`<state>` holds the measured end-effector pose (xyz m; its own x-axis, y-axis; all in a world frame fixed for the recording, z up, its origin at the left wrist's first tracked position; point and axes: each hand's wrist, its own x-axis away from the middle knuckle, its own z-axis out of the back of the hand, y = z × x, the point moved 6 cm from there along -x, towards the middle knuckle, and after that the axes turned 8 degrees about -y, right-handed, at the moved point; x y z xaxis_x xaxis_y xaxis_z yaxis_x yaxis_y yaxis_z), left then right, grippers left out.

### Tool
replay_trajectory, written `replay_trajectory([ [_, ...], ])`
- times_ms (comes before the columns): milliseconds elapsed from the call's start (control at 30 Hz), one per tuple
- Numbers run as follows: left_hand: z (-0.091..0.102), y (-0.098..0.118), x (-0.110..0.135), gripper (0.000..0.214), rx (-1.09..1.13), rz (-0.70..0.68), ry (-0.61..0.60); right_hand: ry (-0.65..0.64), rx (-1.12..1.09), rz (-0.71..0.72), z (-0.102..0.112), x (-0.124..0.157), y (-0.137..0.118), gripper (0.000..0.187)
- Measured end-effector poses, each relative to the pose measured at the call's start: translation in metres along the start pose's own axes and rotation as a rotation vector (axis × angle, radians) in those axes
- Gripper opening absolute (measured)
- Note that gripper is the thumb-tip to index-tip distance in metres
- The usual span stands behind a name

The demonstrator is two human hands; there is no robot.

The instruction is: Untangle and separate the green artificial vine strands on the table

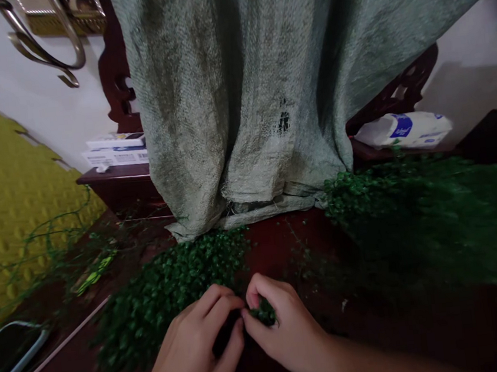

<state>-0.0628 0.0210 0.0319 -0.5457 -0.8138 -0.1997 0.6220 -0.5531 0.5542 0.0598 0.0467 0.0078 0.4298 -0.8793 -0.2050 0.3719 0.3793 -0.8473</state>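
Note:
Both of my hands meet low in the middle of the head view, over a dark red wooden table (281, 247). My right hand (285, 330) is curled and pinches a small clump of green artificial foliage (266, 313). My left hand (195, 351) has its fingers bent and pressed against the same clump, at the near edge of a pile of small-leaved green sprigs (170, 289). What lies under my left fingers is hidden.
A bigger heap of green foliage (421, 221) spreads at the right. A pale green woven sack (265, 89) stands behind the piles. A phone (8, 353) lies at the near left, a yellow mat (5, 199) beyond it. Boxes (115, 149) and a white packet (402, 129) rest on furniture behind.

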Motion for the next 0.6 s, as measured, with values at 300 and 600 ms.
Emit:
replay_trajectory([
  [300, 0.0027, 0.0024, 0.0011, 0.022, -0.009, -0.009, 0.025, 0.087, -0.047, 0.032, 0.0084, -0.0026, -0.0024, 0.021],
  [600, 0.0052, 0.0014, 0.0014, 0.02, 0.076, 0.0, 0.023, -0.013, -0.065, 0.041, 0.0056, -0.0032, -0.0056, 0.022],
])
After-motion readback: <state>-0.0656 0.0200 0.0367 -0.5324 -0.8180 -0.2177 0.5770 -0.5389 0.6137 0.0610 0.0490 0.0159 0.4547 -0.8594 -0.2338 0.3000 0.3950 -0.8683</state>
